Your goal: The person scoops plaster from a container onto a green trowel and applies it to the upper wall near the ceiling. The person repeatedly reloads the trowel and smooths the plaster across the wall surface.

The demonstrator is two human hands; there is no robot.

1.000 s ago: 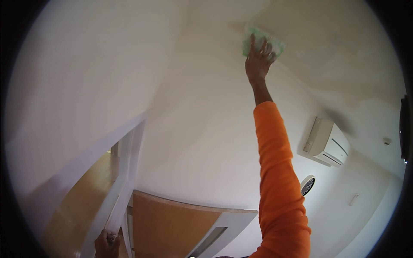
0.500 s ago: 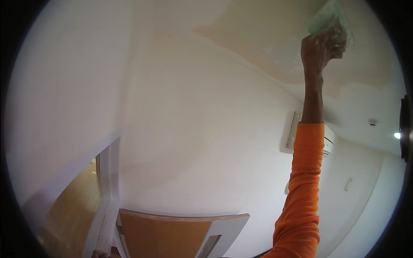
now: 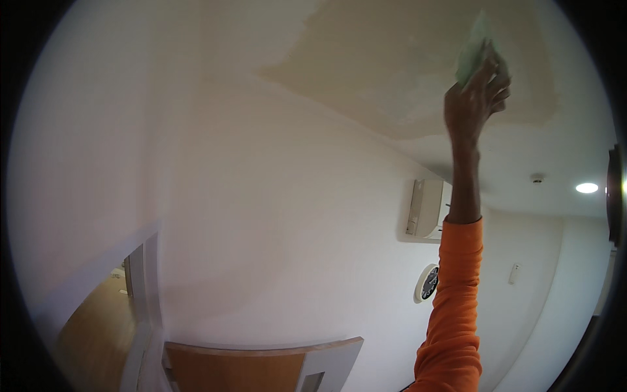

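My right hand is raised overhead at the upper right, its fingers closed round a thin, flat, pale green piece. I cannot tell whether that piece is a spreader or a folded sheet. It lies against or very near a beige, uneven-edged patch on the ceiling. Whether it touches the surface is not clear. An orange sleeve covers my forearm up to the bare wrist. My left hand is out of view.
A white air conditioner and a round wall clock are partly behind my arm. Below stands an open brown door; a doorway frame is at left. The ceiling holds a small detector and a lit lamp.
My right hand has moved slightly left and down in the picture with the green piece. The view has shifted, bringing the clock into sight. My left hand, at the lower left edge before, is gone.
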